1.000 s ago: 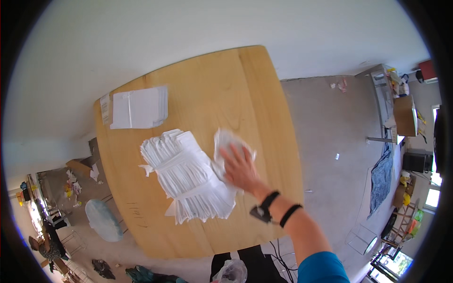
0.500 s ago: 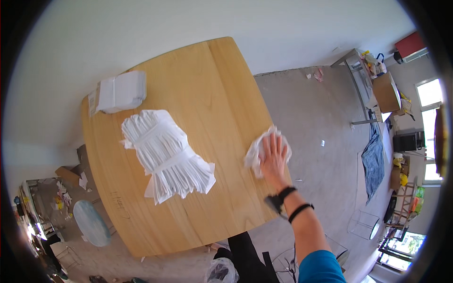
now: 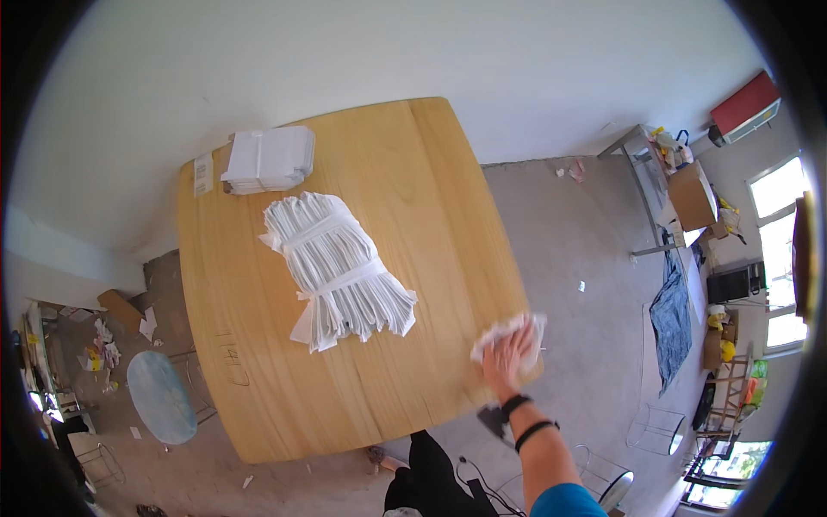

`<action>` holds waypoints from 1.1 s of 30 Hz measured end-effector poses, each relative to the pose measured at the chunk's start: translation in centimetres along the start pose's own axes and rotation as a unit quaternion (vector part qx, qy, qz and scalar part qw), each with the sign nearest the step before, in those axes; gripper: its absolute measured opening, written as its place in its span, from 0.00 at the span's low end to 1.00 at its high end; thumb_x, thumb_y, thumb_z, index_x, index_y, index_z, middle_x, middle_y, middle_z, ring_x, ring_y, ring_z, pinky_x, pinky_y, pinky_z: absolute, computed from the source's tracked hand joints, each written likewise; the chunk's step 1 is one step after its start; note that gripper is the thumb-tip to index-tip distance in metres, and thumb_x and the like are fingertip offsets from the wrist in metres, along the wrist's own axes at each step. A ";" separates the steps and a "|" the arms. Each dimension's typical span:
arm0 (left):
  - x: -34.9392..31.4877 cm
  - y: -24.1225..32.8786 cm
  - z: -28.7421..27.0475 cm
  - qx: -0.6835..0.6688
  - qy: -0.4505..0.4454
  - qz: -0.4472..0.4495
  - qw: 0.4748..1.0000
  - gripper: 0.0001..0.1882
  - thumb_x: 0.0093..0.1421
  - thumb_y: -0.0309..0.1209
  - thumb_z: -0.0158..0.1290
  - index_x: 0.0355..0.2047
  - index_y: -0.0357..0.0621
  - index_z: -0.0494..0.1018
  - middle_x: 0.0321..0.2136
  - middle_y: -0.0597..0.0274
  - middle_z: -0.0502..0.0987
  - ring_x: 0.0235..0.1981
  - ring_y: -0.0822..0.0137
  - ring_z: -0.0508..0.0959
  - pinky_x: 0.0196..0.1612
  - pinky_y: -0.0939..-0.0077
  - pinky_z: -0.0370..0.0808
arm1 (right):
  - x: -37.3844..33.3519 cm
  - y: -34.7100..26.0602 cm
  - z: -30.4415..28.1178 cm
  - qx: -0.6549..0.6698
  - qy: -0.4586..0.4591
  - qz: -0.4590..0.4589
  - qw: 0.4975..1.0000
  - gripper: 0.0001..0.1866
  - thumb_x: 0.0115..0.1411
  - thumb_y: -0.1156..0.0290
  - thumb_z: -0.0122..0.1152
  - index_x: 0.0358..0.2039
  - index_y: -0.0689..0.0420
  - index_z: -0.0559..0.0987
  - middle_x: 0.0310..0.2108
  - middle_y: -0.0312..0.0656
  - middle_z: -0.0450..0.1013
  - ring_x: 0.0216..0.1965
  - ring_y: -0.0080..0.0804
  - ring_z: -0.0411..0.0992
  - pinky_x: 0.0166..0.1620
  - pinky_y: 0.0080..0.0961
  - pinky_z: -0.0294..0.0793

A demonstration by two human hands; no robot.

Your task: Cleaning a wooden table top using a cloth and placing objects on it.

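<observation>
My right hand [image 3: 506,360], with black bands at the wrist, holds a crumpled white cloth [image 3: 535,327] under its fingers. It presses the cloth onto the wooden tabletop [image 3: 439,224] at the near right corner; the hand is slightly blurred. To the left of it, on the middle of the table, lies a thick bundle of folded white paper or fabric [image 3: 340,267], tied with two white bands. My left hand is out of sight.
A strapped stack of white packets [image 3: 271,159] sits at the table's far left corner, beside a white label [image 3: 203,174]. A wall borders the far side. Left of the table stands a round stool [image 3: 162,396]; more stools [image 3: 676,435] and a cardboard box [image 3: 692,196] are on the right.
My right hand has slid the cloth along the right edge toward the near corner. My view has shifted, and a clear plastic bag at the lower edge has mostly left the picture.
</observation>
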State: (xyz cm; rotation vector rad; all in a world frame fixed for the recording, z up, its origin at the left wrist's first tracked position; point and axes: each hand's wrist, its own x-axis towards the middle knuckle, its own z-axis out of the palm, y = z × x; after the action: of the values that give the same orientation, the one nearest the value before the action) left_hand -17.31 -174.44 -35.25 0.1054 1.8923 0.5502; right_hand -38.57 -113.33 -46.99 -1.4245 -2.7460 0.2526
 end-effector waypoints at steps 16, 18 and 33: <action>3.1 15.9 -5.4 -0.356 0.096 -0.047 0.928 0.16 0.64 0.34 0.47 0.49 0.41 0.71 0.38 0.63 0.76 0.33 0.73 0.72 0.37 0.76 0.71 | -13.6 -9.8 0.3 -0.087 -0.078 -0.155 0.981 0.31 0.57 0.61 0.46 0.53 0.75 0.61 0.59 0.65 0.52 0.65 0.60 0.40 0.65 0.55 0.33; 2.9 14.6 -5.0 -0.391 0.120 -0.036 0.912 0.16 0.63 0.35 0.48 0.49 0.41 0.71 0.36 0.65 0.76 0.31 0.74 0.72 0.35 0.76 0.71 | -16.9 -16.6 0.8 0.011 -0.284 -0.253 0.925 0.34 0.53 0.58 0.52 0.55 0.70 0.62 0.58 0.57 0.56 0.64 0.52 0.46 0.64 0.50 0.41; 1.7 4.6 -21.3 -0.128 0.170 0.114 0.970 0.16 0.62 0.35 0.49 0.45 0.38 0.73 0.26 0.56 0.76 0.26 0.71 0.72 0.32 0.74 0.71 | -24.2 -26.2 2.1 -0.068 -0.241 -0.368 0.895 0.44 0.47 0.46 0.59 0.60 0.59 0.60 0.63 0.59 0.46 0.64 0.63 0.40 0.60 0.67 0.35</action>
State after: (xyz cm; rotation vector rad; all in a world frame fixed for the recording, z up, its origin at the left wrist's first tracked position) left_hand -38.03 -176.64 -28.69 0.0634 2.1344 1.0185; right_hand -46.01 -148.17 -43.80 -0.2404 -3.5048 0.4203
